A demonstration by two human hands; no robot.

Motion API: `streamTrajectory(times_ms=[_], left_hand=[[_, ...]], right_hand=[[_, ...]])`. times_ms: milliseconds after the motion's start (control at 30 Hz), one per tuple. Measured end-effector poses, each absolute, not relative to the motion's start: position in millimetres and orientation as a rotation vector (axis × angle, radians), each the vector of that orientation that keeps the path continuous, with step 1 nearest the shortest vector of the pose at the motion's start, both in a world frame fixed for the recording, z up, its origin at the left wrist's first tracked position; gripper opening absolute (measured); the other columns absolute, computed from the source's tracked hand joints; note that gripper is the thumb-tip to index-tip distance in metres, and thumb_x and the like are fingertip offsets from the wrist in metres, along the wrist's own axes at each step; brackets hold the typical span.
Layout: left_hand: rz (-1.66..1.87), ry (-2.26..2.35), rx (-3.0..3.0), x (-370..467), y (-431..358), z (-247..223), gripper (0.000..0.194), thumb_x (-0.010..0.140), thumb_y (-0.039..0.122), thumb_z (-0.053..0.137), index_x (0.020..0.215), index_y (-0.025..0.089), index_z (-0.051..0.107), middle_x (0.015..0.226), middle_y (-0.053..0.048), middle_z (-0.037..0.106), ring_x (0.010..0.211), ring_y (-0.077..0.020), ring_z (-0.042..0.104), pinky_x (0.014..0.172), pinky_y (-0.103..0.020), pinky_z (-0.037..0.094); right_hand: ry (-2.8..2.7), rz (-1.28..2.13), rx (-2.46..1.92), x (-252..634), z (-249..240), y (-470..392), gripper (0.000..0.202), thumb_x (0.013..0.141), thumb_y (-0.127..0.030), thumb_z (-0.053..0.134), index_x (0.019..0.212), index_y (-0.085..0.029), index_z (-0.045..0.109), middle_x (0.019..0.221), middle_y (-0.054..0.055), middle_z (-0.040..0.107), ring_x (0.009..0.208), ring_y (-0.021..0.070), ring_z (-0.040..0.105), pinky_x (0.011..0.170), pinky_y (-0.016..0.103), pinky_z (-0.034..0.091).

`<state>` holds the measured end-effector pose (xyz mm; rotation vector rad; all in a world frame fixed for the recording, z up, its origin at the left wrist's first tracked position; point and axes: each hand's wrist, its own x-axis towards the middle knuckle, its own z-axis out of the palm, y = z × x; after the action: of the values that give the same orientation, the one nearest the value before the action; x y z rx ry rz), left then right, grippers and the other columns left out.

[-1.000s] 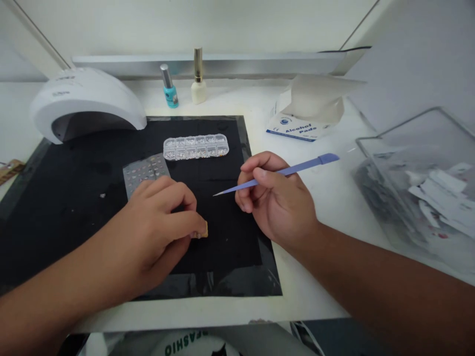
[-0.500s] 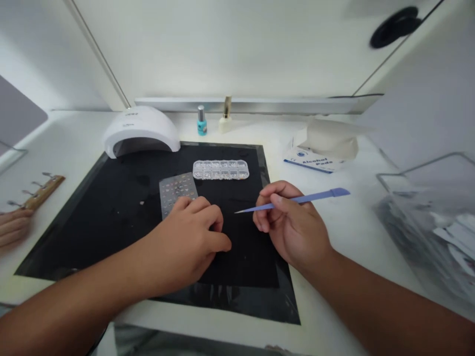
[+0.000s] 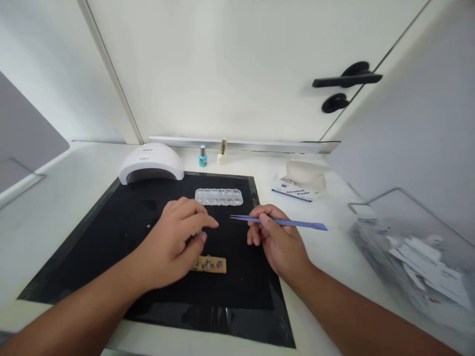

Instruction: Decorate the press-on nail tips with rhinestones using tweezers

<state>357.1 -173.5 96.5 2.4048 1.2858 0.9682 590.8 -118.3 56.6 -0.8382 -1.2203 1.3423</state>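
My right hand (image 3: 280,242) grips a pair of blue-purple tweezers (image 3: 297,223) between thumb and fingers, the thin tips pointing left over the black mat (image 3: 237,291). Those tips look slightly apart, with nothing visible between them. Hovering over the mat, my left hand (image 3: 176,242) has its thumb and index finger spread. Just under and beside its thumb lies a tan strip (image 3: 218,265) carrying several small ornamented pieces, its left part covered by the hand. Something small and pale shows between the left fingers, too hidden to name. A clear compartment case (image 3: 218,197) with tiny decorations lies beyond both hands.
A white nail lamp (image 3: 152,160) stands at the mat's back left. Behind the mat are a turquoise polish bottle (image 3: 203,157) and a cream bottle (image 3: 221,154). To the right are an alcohol pads box (image 3: 300,185) and a clear bin (image 3: 411,272) holding packets.
The view has tilted up. My left hand has lifted and opened; the sticker sheet is now hidden. A tan strip now shows beneath it; the stemmed wooden strip and hand at far left are gone.
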Motion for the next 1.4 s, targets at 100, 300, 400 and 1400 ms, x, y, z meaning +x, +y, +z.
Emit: streamTrajectory(times_ms=[100,300,400,1400], left_hand=[[0.986,1.447,2.377,339,-159,92,0.027,0.095,0.017,0.05,0.114,0.022,0.068,0.11,-0.007,0.068,0.105,-0.0255,0.06,0.096,-0.048,0.045],[0.998,1.821,2.209,307,-123,78,0.02,0.099,0.031,0.064,0.112,0.016,0.068,0.109,-0.007,0.069,0.109,-0.0256,0.064,0.101,-0.05,0.051],[0.929,1.966,2.158,295,-115,77,0.028,0.099,0.036,0.067,0.117,0.015,0.067,0.121,-0.009,0.069,0.114,-0.0259,0.065,0.101,-0.051,0.054],[0.934,1.114,2.573,273,-52,45,0.027,0.101,0.038,0.062,0.116,0.015,0.066,0.115,-0.008,0.067,0.111,-0.0253,0.064,0.1,-0.049,0.052]], right_hand=[[-1.297,1.264,-0.841,592,56,-115,0.02,0.086,-0.039,0.071,0.083,-0.02,0.066,0.063,-0.005,0.059,0.044,0.0098,0.05,0.049,0.028,0.05],[-1.43,1.091,-0.883,599,57,-109,0.025,0.09,-0.042,0.072,0.09,-0.018,0.066,0.066,-0.005,0.059,0.05,0.0099,0.054,0.056,0.028,0.053],[-1.447,1.041,-0.9,602,57,-104,0.026,0.096,-0.04,0.069,0.094,-0.014,0.065,0.07,-0.005,0.061,0.053,0.0081,0.055,0.059,0.025,0.054],[-1.424,0.772,-0.839,608,44,-86,0.017,0.087,-0.042,0.079,0.093,-0.027,0.073,0.085,-0.004,0.068,0.049,0.0085,0.061,0.059,0.032,0.064]])
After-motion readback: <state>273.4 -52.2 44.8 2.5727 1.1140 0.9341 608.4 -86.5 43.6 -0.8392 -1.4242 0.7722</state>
